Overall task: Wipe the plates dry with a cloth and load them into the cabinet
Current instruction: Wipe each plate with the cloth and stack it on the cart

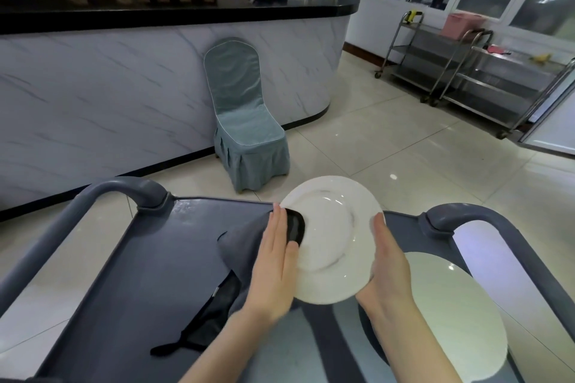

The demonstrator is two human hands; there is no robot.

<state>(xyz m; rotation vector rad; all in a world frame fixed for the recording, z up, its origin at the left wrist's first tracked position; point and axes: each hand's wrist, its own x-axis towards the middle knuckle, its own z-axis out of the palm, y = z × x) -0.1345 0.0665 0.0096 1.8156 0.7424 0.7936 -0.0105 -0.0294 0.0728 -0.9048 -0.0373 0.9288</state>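
We hold a white plate [333,236] tilted just above the grey cart [140,274], near its far edge. Our left hand [273,261] lies flat, fingers straight, pressing a grey cloth [239,239] against the plate's left rim. A black patch [295,225] peeks out past the fingertips onto the plate's face. Our right hand [387,264] rests with straight fingers along the right rim; both thumbs are hidden, so we cannot tell whether they hook under the plate.

The cloth trails down onto the cart tray, and a black strap-like piece [205,317] lies beside it; what it is we cannot make out. A 2nd plate [451,314] sits flat on the cart at lower right, partly covered by our right forearm.

Beyond the cart stands a covered chair [245,121] against a marble-fronted counter [124,81]. 2 steel trolleys [466,71] stand at far right, cut off by the frame edge.
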